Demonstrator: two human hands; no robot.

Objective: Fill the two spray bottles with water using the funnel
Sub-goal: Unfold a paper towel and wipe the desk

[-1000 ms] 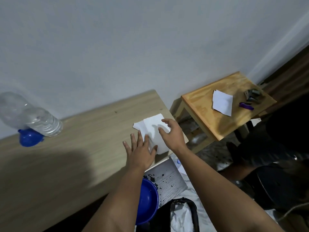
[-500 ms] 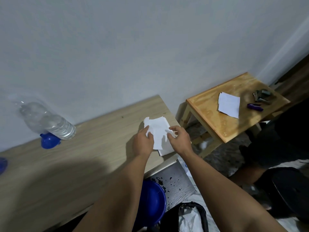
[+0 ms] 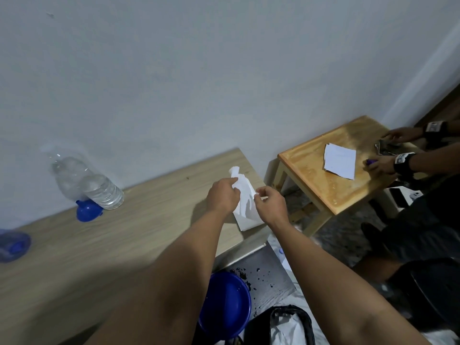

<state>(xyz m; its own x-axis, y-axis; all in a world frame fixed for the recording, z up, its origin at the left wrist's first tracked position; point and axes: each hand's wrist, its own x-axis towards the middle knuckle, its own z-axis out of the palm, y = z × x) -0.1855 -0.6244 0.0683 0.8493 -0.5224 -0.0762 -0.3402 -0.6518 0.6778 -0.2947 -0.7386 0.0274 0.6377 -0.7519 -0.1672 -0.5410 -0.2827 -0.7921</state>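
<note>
Lifted off the table since a moment ago, the tissue is pinched between my left hand and right hand, probably for wiping spills, while the funnel waits well left beside the water bottle.

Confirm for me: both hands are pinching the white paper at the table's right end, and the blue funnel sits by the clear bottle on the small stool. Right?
Not quite. The head view shows the blue funnel by the clear bottle on the long table, not on the small stool. The rest holds: left hand and right hand pinch the white paper.
</note>
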